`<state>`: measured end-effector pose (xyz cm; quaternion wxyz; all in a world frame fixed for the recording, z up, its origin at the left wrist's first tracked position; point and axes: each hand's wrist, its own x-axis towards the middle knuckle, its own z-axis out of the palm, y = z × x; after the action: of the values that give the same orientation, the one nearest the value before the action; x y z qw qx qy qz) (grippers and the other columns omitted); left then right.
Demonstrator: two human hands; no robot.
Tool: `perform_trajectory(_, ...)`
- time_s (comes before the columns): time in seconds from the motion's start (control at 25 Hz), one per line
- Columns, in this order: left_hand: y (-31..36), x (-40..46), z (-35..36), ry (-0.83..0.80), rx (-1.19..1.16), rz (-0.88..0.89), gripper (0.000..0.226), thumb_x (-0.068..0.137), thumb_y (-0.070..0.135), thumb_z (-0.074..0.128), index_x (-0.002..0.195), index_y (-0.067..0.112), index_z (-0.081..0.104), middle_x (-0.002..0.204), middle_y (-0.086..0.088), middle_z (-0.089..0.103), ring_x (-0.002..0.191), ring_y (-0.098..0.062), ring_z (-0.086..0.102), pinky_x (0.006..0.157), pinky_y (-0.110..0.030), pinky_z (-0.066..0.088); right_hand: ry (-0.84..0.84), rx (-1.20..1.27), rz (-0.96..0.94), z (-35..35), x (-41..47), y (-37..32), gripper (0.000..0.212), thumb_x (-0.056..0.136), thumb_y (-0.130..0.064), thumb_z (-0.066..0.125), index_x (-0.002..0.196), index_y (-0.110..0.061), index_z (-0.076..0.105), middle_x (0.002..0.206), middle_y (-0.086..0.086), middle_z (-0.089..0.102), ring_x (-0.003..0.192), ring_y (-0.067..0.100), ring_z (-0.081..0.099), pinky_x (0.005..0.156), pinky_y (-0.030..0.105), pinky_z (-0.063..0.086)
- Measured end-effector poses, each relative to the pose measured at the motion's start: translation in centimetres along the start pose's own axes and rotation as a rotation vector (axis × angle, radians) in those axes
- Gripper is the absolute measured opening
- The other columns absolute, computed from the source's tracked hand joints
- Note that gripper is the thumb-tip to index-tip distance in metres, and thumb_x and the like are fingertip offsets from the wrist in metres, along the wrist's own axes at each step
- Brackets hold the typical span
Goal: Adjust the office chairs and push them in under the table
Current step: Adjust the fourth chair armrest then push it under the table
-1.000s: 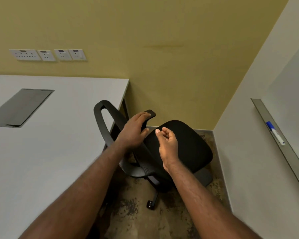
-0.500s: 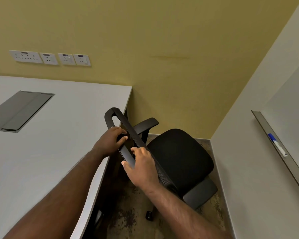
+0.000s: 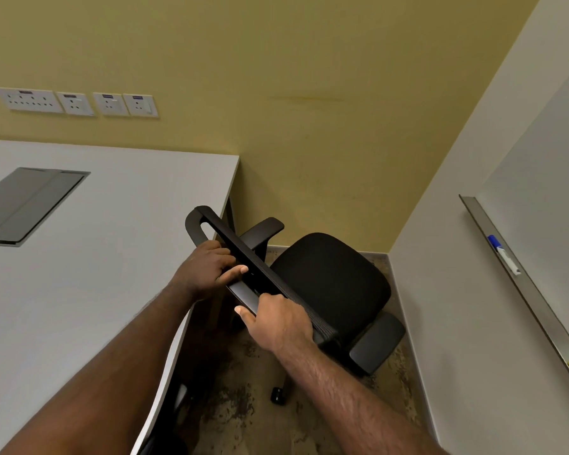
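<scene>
A black office chair (image 3: 332, 280) stands in the corner beside the white table (image 3: 89, 280), its seat facing the right wall. Its mesh backrest (image 3: 243, 254) leans over the table's right edge. My left hand (image 3: 207, 270) grips the backrest's top rim from the table side, fingers curled round it. My right hand (image 3: 278, 320) grips the same rim lower down, nearer me, thumb under the edge. Both armrests show, one at the far side (image 3: 263, 229) and one near the right wall (image 3: 376, 343). One caster (image 3: 277, 395) is visible on the floor.
A yellow wall with sockets (image 3: 76, 103) runs behind the table. A grey cable hatch (image 3: 30, 205) is set into the tabletop. On the right wall a whiteboard tray (image 3: 519, 284) holds a blue marker (image 3: 503, 254). The gap between table and right wall is narrow.
My left hand moved from the armrest to the backrest rim. My right hand, free a second ago, came down and took hold of the rim. The chair has turned, seat swinging toward the right wall.
</scene>
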<state>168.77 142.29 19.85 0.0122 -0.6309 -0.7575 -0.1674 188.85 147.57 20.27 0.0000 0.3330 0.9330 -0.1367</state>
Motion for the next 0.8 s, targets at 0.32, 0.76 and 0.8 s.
perform_trajectory(0.32,7.0,-1.0,1.4,-0.145,0.095,0.023,0.06,0.079,0.087,0.021,0.06,0.034,0.043,0.058,0.014,0.042,0.06,-0.008,0.041,0.062,-0.028,0.025,-0.022,-0.078,-0.084,-0.8,-3.8,7.5,0.053,0.089,-0.069,0.043,0.093,-0.019,0.059,0.071,-0.001,0.055,0.058,0.015,0.052,0.048,0.03,0.042)
perform_trajectory(0.76,20.9,-1.4,5.4,-0.24,0.201,-0.115,0.08,0.067,0.098,0.017,0.075,0.028,0.055,0.068,0.011,0.053,0.06,-0.007,0.049,0.058,-0.029,0.044,-0.089,-0.117,-0.05,-5.4,-9.3,20.2,0.02,0.081,-0.043,0.062,0.08,-0.024,0.057,0.07,-0.004,0.055,0.063,0.017,0.054,0.06,0.035,0.051)
perform_trajectory(0.8,22.0,-1.5,5.8,-0.23,0.199,-0.116,0.077,0.068,0.097,0.017,0.074,0.029,0.053,0.067,0.011,0.052,0.058,-0.007,0.048,0.056,-0.028,0.042,-0.105,-0.122,-0.07,-5.8,-9.7,21.3,0.019,0.081,-0.042,0.062,0.08,-0.025,0.056,0.07,-0.004,0.055,0.064,0.017,0.054,0.059,0.034,0.049)
